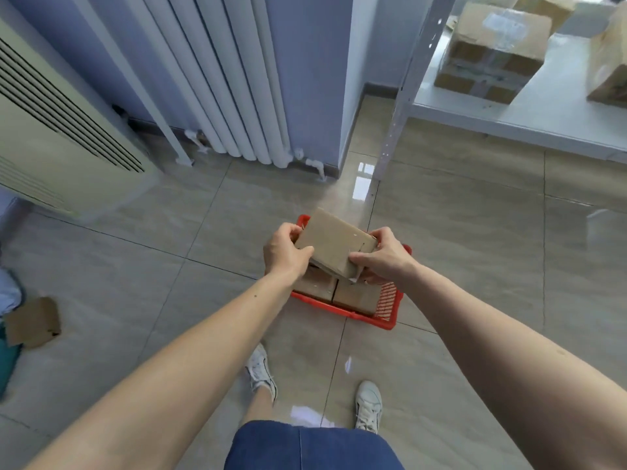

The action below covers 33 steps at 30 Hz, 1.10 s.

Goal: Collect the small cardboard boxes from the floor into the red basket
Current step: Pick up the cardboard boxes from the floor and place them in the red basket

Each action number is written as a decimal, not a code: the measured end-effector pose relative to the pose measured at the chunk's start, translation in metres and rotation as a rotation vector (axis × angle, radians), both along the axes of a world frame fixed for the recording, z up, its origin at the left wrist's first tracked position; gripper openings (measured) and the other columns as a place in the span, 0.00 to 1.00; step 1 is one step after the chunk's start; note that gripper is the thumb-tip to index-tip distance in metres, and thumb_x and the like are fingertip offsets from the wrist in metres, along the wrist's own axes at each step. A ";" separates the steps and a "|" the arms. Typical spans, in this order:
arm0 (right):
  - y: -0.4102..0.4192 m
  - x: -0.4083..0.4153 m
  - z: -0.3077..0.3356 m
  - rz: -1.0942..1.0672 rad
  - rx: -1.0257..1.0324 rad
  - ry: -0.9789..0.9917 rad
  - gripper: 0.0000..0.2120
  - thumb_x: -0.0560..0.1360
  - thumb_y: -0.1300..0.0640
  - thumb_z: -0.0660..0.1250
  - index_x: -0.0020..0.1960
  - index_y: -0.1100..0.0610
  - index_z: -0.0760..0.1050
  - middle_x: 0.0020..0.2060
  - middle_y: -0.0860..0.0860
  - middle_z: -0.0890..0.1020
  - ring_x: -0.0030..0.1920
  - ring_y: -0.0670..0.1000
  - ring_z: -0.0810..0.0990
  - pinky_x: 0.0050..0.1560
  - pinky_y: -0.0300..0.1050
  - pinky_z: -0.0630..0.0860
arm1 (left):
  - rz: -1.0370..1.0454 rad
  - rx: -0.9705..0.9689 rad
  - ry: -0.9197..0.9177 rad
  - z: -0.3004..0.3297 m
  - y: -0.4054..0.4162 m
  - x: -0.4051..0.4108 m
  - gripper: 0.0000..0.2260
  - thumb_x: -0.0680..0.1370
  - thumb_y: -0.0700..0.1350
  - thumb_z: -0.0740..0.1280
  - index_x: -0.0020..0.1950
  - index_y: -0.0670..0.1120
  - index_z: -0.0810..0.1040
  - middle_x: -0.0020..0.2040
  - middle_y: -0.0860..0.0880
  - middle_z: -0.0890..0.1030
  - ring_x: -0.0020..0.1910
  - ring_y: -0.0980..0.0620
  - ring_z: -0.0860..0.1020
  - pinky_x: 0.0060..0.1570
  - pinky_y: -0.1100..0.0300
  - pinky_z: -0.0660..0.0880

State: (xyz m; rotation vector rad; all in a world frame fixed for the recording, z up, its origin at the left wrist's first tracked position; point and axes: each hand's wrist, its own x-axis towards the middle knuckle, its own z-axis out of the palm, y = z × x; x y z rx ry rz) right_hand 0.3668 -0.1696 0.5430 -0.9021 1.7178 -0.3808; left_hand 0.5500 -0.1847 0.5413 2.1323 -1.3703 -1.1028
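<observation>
A small brown cardboard box (334,240) is held tilted above the red basket (386,305), which sits on the tiled floor ahead of my feet. My left hand (283,251) grips the box's left edge and my right hand (381,257) grips its right corner. Two more small cardboard boxes (342,293) lie side by side inside the basket, partly hidden under the held box. Another small cardboard box (34,322) lies on the floor at the far left.
A white radiator (237,96) and a beige air-conditioner unit (51,130) stand against the back wall. A grey metal shelf (529,106) at the right carries large taped cartons (492,52). Blue and teal fabric shows at the left edge.
</observation>
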 end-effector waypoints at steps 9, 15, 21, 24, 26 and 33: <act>-0.041 0.056 -0.095 -0.350 0.139 -0.138 0.21 0.73 0.58 0.75 0.58 0.62 0.68 0.52 0.60 0.80 0.44 0.56 0.85 0.40 0.53 0.85 | -0.160 0.096 0.146 -0.087 -0.080 0.055 0.16 0.67 0.46 0.73 0.55 0.49 0.83 0.53 0.46 0.84 0.51 0.51 0.81 0.57 0.55 0.78; -0.054 0.089 -0.194 -0.377 0.231 -0.067 0.18 0.74 0.51 0.72 0.54 0.59 0.67 0.49 0.59 0.82 0.43 0.57 0.86 0.39 0.54 0.85 | -0.227 0.232 0.215 -0.190 -0.099 0.065 0.37 0.65 0.43 0.70 0.73 0.60 0.65 0.66 0.46 0.74 0.61 0.48 0.77 0.62 0.45 0.76; -0.056 0.104 -0.313 -0.384 0.224 0.049 0.16 0.73 0.47 0.70 0.50 0.56 0.67 0.49 0.56 0.81 0.50 0.59 0.82 0.51 0.56 0.81 | -0.130 0.275 0.238 -0.296 -0.108 0.059 0.35 0.72 0.31 0.71 0.74 0.46 0.61 0.64 0.51 0.74 0.59 0.52 0.77 0.64 0.50 0.75; -0.053 0.111 -0.370 -0.471 0.258 -0.011 0.15 0.73 0.49 0.71 0.47 0.54 0.65 0.49 0.57 0.80 0.51 0.61 0.83 0.51 0.60 0.81 | -0.129 0.281 0.226 -0.358 -0.105 0.059 0.26 0.73 0.31 0.70 0.69 0.43 0.69 0.65 0.44 0.77 0.58 0.52 0.77 0.63 0.55 0.75; -0.049 0.116 -0.405 -0.484 0.278 -0.017 0.16 0.74 0.50 0.71 0.48 0.55 0.66 0.50 0.57 0.79 0.52 0.59 0.81 0.51 0.59 0.81 | -0.144 0.292 0.219 -0.397 -0.101 0.062 0.26 0.73 0.30 0.69 0.70 0.41 0.70 0.65 0.44 0.77 0.61 0.50 0.77 0.65 0.54 0.74; -0.037 0.126 -0.487 -0.258 0.362 0.159 0.17 0.75 0.44 0.68 0.54 0.57 0.71 0.56 0.57 0.81 0.59 0.61 0.78 0.58 0.53 0.74 | -0.289 0.305 0.119 -0.486 -0.095 0.072 0.25 0.72 0.30 0.68 0.67 0.47 0.75 0.58 0.50 0.81 0.57 0.53 0.79 0.63 0.52 0.76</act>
